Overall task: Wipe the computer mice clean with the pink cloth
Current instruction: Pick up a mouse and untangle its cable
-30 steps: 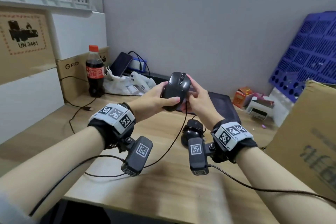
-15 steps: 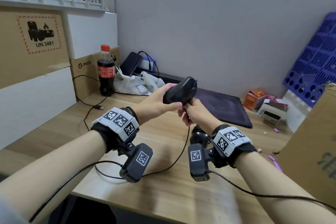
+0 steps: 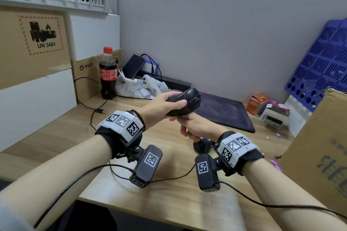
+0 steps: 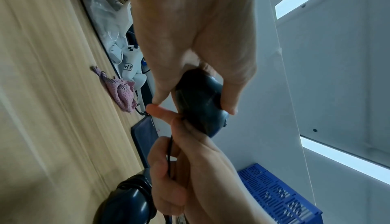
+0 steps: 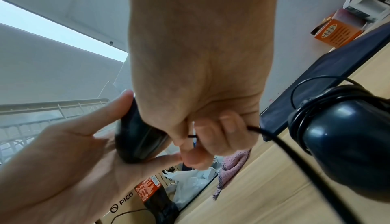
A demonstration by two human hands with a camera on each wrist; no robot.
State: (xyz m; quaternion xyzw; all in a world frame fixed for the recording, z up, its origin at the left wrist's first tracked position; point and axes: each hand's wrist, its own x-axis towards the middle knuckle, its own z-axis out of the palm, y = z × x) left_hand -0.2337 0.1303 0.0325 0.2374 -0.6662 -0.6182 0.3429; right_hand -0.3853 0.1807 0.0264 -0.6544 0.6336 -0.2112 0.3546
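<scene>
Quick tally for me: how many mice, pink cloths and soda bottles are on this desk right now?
Black computer mice: 2 — one gripped in the left hand, one cord-wrapped on the desk
Pink cloth: 1, lying on the desk, held by neither hand
Soda bottle: 1
Total: 4

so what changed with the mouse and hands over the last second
The black mouse tipped from facing the camera onto its side. The right hand slid off it and now grips its cable underneath. The left hand holds the mouse as before; the second mouse stays on the desk.
</scene>
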